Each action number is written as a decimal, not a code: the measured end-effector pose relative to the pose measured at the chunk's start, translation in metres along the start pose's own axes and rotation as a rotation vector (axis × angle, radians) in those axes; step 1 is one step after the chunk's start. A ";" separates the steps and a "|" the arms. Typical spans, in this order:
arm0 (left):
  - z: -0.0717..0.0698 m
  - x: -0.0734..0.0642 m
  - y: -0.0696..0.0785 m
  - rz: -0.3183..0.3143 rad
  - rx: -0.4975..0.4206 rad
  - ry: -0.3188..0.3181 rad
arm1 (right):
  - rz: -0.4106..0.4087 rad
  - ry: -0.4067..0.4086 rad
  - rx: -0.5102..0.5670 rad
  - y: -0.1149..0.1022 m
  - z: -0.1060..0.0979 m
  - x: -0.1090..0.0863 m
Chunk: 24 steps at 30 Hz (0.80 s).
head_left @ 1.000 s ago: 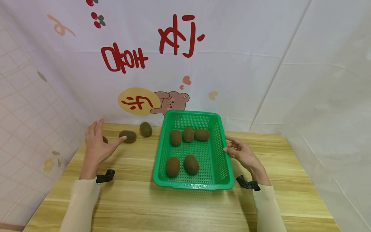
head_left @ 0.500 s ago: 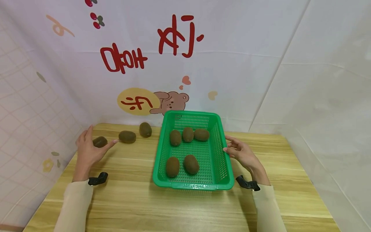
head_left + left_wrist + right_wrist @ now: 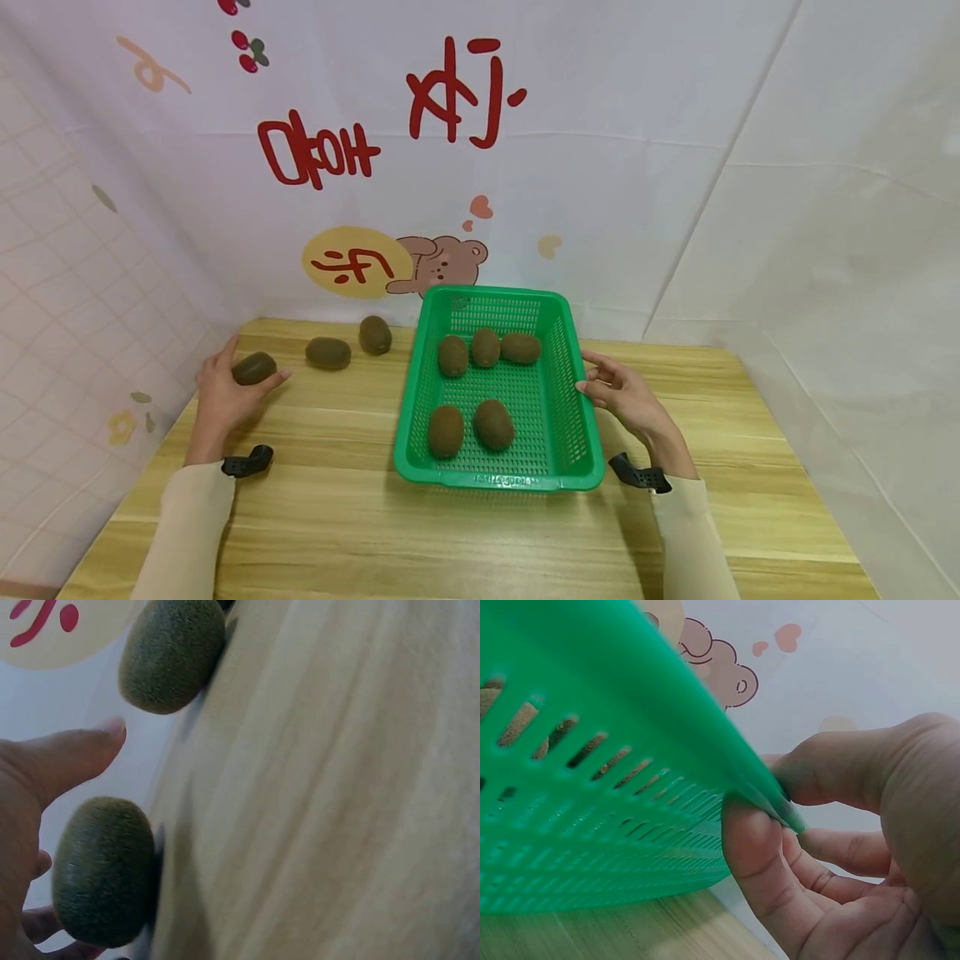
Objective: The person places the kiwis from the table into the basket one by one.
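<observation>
At the table's far left, my left hand (image 3: 225, 396) is spread around a brown kiwi (image 3: 254, 368). In the left wrist view the thumb (image 3: 79, 754) stands apart from that kiwi (image 3: 105, 871), and some fingers show behind it; whether they touch it I cannot tell. A second kiwi (image 3: 327, 353) lies to its right, and a third kiwi (image 3: 375, 335) sits farther back. My right hand (image 3: 630, 400) pinches the right rim of a green plastic basket (image 3: 498, 481), thumb and fingers on either side of the edge (image 3: 784, 814). Several kiwis (image 3: 493, 425) lie inside.
The wooden table (image 3: 495, 550) meets a white printed cloth backdrop (image 3: 600, 167) behind the basket. Cloth walls also rise at the left and right sides. A black wrist mount (image 3: 247, 462) sits on each forearm.
My left hand has moved left and slightly down, from beside the middle kiwi to around the leftmost one. The right hand keeps its hold on the basket rim, and the basket stays put.
</observation>
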<state>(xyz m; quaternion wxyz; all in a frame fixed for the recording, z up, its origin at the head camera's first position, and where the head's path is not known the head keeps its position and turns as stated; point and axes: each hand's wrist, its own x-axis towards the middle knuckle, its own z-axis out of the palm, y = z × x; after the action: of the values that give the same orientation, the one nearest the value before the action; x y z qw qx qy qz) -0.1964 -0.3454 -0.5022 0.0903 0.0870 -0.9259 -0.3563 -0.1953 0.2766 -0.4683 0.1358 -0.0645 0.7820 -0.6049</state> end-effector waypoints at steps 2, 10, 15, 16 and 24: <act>0.001 0.001 -0.003 -0.002 -0.011 0.007 | 0.000 0.002 0.000 0.000 0.000 0.000; 0.006 0.000 -0.008 -0.019 -0.074 0.056 | -0.005 0.000 0.003 0.001 0.000 0.000; 0.007 0.000 -0.008 -0.041 -0.077 0.071 | -0.010 -0.003 0.005 0.002 0.000 0.000; 0.007 0.000 -0.008 -0.048 -0.081 0.072 | -0.011 -0.004 0.006 0.001 0.000 0.000; 0.007 -0.003 -0.003 -0.110 -0.141 0.074 | -0.007 -0.002 0.006 -0.001 0.000 0.000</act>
<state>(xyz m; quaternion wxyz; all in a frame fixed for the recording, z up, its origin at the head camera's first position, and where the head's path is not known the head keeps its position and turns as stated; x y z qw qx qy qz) -0.1951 -0.3427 -0.5092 0.1106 0.1439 -0.8884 -0.4216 -0.1952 0.2764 -0.4673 0.1345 -0.0674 0.7798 -0.6077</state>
